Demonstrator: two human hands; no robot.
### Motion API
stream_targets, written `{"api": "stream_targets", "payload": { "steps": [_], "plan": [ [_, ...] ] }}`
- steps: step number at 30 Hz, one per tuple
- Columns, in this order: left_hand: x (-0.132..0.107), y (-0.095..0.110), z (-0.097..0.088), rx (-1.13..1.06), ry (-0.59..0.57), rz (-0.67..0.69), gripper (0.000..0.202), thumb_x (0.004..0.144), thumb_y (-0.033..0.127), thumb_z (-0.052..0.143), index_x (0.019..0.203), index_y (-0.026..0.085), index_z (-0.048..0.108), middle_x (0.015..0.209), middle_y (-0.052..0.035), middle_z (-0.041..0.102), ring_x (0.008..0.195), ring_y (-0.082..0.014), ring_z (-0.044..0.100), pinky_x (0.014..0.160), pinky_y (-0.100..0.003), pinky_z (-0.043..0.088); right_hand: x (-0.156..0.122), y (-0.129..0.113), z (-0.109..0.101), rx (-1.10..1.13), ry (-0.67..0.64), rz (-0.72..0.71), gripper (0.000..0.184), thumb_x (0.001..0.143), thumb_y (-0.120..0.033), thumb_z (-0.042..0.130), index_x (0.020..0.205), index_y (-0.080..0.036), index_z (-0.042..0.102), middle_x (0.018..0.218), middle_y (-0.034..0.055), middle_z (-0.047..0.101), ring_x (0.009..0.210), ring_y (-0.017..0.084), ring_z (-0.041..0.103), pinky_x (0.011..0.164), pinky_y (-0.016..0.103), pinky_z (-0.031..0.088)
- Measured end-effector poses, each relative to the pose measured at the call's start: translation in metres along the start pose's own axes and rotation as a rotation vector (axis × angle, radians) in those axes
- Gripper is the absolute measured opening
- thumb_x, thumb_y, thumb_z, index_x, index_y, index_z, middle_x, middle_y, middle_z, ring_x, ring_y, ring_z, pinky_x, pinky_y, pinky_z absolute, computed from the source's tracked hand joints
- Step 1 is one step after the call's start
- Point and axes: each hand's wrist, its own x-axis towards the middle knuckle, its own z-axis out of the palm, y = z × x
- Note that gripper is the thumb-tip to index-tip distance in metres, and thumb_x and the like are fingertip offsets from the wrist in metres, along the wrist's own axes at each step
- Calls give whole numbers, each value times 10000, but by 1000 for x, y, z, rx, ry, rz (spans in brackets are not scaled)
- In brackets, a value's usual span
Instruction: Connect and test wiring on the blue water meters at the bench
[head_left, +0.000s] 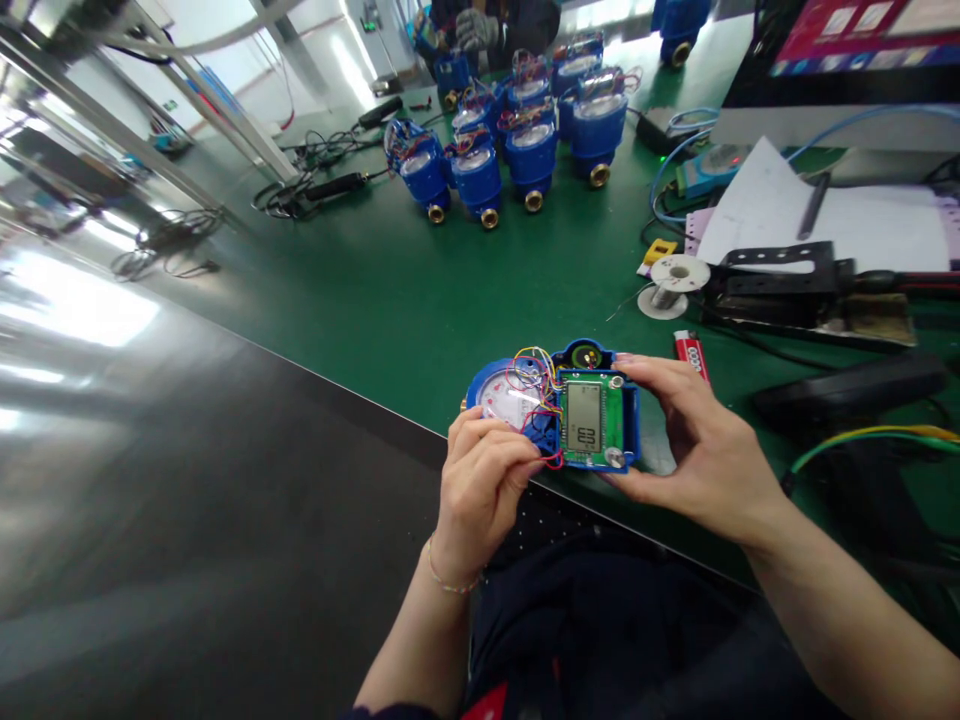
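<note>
A blue water meter (480, 385) lies at the near edge of the green bench. Joined to its side is an opened blue housing with a green circuit board (613, 415) and a lit display (583, 418). Thin red, yellow and white wires (531, 370) run loosely between the round dial and the board. My right hand (705, 455) grips the housing, fingers on its far edge and thumb on the near one. My left hand (487, 475) is closed against the meter's near side, its fingertips by the red wires (553, 460); what the tips pinch is partly hidden.
Several blue meters (476, 175) stand in rows farther back, a gloved hand (474, 30) of another person behind them. To the right are a solder spool (679, 272), a red lighter (690, 352), a black metal stand (787, 280), papers (847, 220) and a monitor (862, 60). Cables (322, 190) lie left.
</note>
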Motion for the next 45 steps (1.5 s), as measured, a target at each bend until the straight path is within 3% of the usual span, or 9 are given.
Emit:
{"api": "stream_targets", "payload": {
  "steps": [3,6,8,12,18,26,33,39,45],
  "plan": [
    [2,-2,0,-60,-27,-40,54,891,229,515,884,219,567,813,3,651,837,-159,561,959,-421,366,8,-4,-2,-22,-6,-24,663,645,-240,698,1258,-236,445,1233,67,492,1157,253,465,1009,420,409],
    [6,-3,0,9,-31,4,240,801,410,631,918,214,558,817,-16,635,837,-187,548,968,-456,356,19,-11,-5,-54,-23,-51,638,650,-260,685,1245,-241,454,1229,68,492,1152,261,466,1007,436,411],
    [10,-3,0,69,-11,1,280,731,369,712,887,206,547,765,-1,608,786,-178,538,963,-466,365,28,-17,-8,-66,-36,-69,620,655,-266,681,1234,-245,462,1217,70,488,1136,265,474,1000,443,417],
    [19,-3,-3,26,-6,-48,102,756,153,638,779,201,551,679,27,580,715,-147,529,908,-416,420,47,-27,-21,-73,-71,-169,596,658,-235,678,1221,-252,483,1192,60,478,1122,248,483,978,377,445],
    [30,4,-10,59,-25,24,93,765,169,667,737,206,585,671,43,609,699,-138,544,959,-436,355,61,-11,-42,-208,-205,-338,694,671,-159,615,1319,-247,385,1229,59,472,1154,224,462,981,358,441],
    [19,30,24,314,92,193,93,774,126,665,792,210,627,673,41,634,672,-131,515,965,-452,313,48,16,-52,-375,-152,-409,683,648,-59,527,1286,-255,381,1271,64,473,1215,233,422,1031,435,368],
    [16,46,33,407,89,88,29,808,165,638,789,187,635,674,31,623,677,-140,528,914,-403,333,42,25,-51,-400,-79,-454,657,664,-58,543,1281,-201,370,1263,105,475,1225,238,409,1032,445,347],
    [14,45,30,442,-7,-1,136,843,235,598,947,150,617,745,-18,621,738,-191,513,799,-358,360,37,30,-47,-399,-70,-321,651,675,-107,600,1283,-153,373,1294,133,443,1235,236,382,1036,426,346],
    [17,32,31,226,-172,-74,126,870,266,556,766,195,572,676,22,570,667,-166,486,643,-287,331,17,23,-44,-501,-22,-150,692,661,-189,682,1279,-97,386,1280,158,455,1198,248,408,1020,436,368]
  ]
}}
